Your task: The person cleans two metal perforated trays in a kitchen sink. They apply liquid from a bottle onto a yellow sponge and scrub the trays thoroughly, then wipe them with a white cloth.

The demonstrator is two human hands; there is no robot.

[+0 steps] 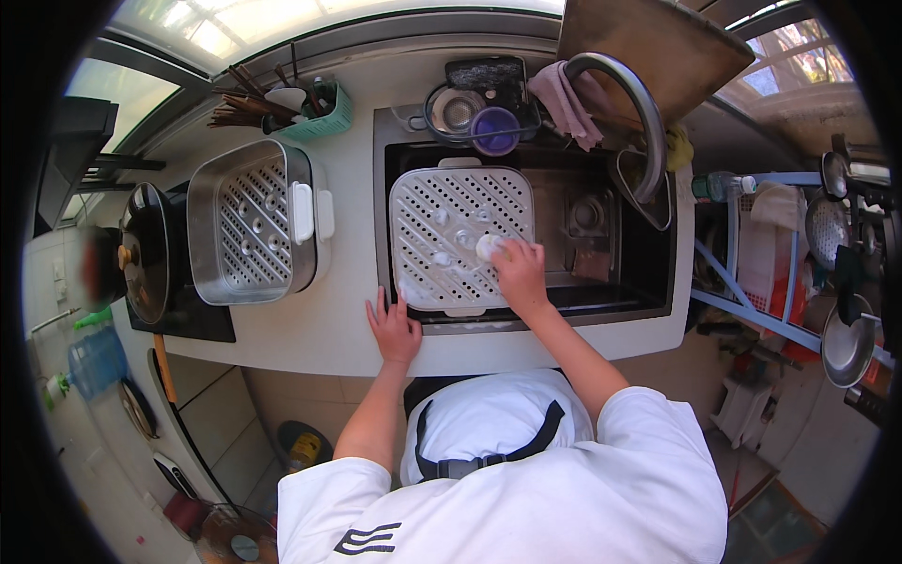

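A square steamer tray (461, 194) with rows of holes, ridges and white handles rests over the left part of the sink (557, 197). Soap suds lie on its surface in several patches. My right hand (520, 275) grips a foamy sponge (489, 247) against the tray, right of its middle. My left hand (396, 331) is at the tray's lower left corner, fingers apart, over the sink's front left edge; whether a fingertip presses on the tray I cannot tell. Left of the sink stands a square metal steamer pot (204, 233) with a perforated bottom and white handles.
A curved faucet (652, 120) arches over the sink's right side, with a pink cloth (564, 99) hung by it. Behind the sink sits a rack (486, 74) holding a purple bowl (495, 132). A teal basket (320, 120) holds utensils. A lidded pan (151, 261) stands far left.
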